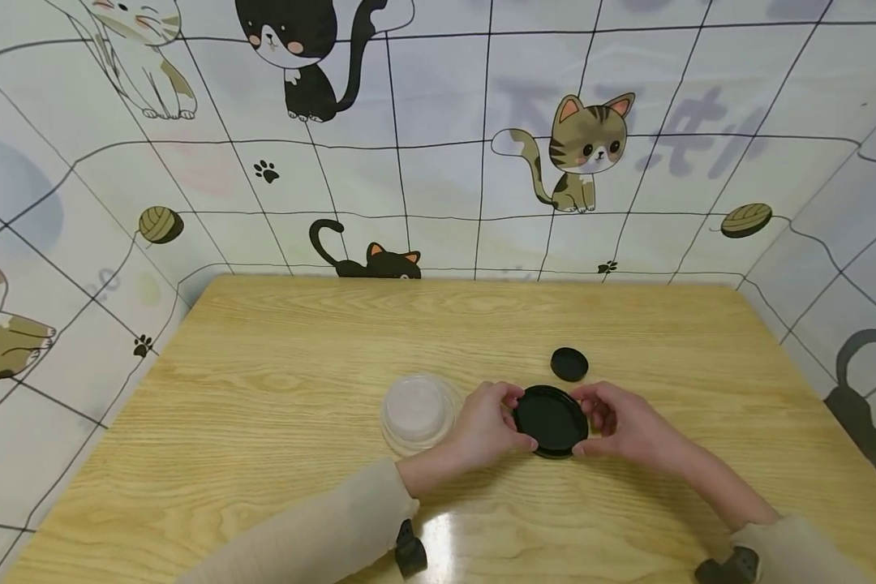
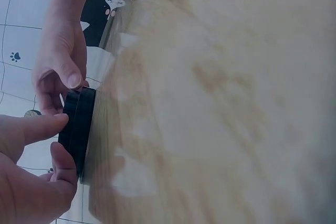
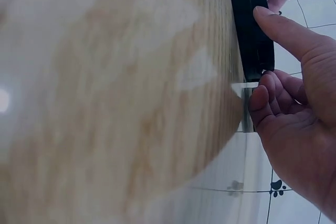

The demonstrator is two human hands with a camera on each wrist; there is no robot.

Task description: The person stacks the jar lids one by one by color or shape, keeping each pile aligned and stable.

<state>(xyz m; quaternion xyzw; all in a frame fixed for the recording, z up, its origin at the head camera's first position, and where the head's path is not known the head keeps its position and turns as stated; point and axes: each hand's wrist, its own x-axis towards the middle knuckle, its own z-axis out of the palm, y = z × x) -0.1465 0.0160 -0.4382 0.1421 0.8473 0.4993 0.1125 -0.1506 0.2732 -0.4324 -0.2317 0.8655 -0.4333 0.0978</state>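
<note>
Both hands hold a shallow black round lid [image 1: 551, 420] with a raised rim, low over the wooden table right of the middle. My left hand [image 1: 485, 426] grips its left edge between thumb and fingers. On the opposite edge, the thumb and fingers of my right hand [image 1: 628, 426] pinch the rim. Seen from the side in the left wrist view, the black lid [image 2: 79, 129] shows two layers, one on the other. A smaller black disc [image 1: 569, 364] lies just behind it. To the left of my left hand sit round clear plastic pieces [image 1: 416, 410], one on top of another.
The light wooden table [image 1: 277, 349] ends at a cloth backdrop [image 1: 438, 178] printed with cats and grid lines, which also rises at both sides. Dark straps [image 1: 410, 550] sit on both beige sleeves.
</note>
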